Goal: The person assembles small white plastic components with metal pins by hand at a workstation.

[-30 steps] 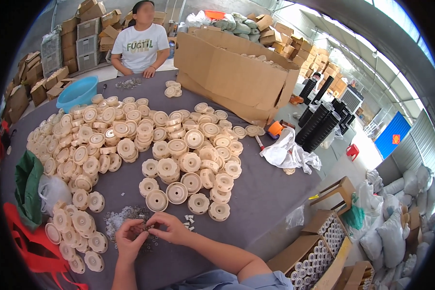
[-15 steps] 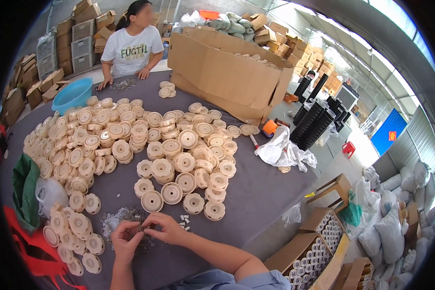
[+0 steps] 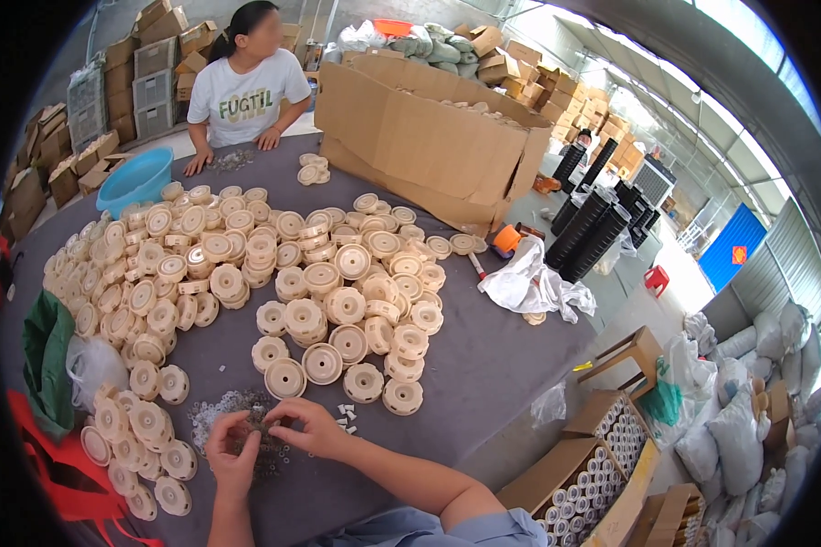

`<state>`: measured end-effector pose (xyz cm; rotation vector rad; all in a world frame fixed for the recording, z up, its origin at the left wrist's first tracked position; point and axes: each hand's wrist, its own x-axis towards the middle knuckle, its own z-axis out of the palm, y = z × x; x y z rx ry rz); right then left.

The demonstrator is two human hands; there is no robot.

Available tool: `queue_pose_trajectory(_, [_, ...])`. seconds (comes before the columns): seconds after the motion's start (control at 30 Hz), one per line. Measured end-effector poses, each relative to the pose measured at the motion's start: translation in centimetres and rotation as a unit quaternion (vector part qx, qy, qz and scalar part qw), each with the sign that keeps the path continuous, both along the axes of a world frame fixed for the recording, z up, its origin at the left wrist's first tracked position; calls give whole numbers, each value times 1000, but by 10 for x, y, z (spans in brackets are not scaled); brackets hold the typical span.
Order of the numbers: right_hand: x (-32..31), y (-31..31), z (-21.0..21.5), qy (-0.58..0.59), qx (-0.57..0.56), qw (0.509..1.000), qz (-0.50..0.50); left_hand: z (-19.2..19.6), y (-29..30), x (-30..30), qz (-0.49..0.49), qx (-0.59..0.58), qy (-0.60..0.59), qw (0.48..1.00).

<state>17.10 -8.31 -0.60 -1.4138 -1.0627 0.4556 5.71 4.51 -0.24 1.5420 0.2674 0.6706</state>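
Both hands, left hand (image 3: 231, 448) and right hand (image 3: 303, 427), pinch into the small washer pile (image 3: 233, 421); loads of cream plastic discs (image 3: 246, 273) left, looks barely started.

One head-worn fisheye view; looks down and forward across the grey table (image 3: 483, 365); hands near the lower edge.

Grey table (image 3: 483, 365) strewn with cream discs (image 3: 246, 273), small washers (image 3: 233, 419)
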Motion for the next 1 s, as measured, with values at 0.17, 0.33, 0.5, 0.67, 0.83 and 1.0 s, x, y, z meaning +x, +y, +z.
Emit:
queue_pose_trajectory(0.17, [0,-1,-1,-27,15,999,-24,26,6,-1,184,221,32,957])
queue_pose_trajectory(0.33, [1,0,-5,-6,14,1000,-2,18,10,-46,213,274,80,935])
queue_pose_trajectory(0.5, [-1,-2,2,-17,13,1000,-7,18,-32,-92,141,337,189,912])
queue_pose_trajectory(0.67, [-2,-2,5,-28,25,999,6,-18,-20,-97,132,403,170,890])
queue_pose_trajectory(0.83, [1,0,-3,-26,34,999,-5,-10,-26,-85,125,363,190,904])
queue_pose_trajectory(1.0, [-1,-1,-2,-34,31,999,-4,-14,-25,-81,126,377,177,900])
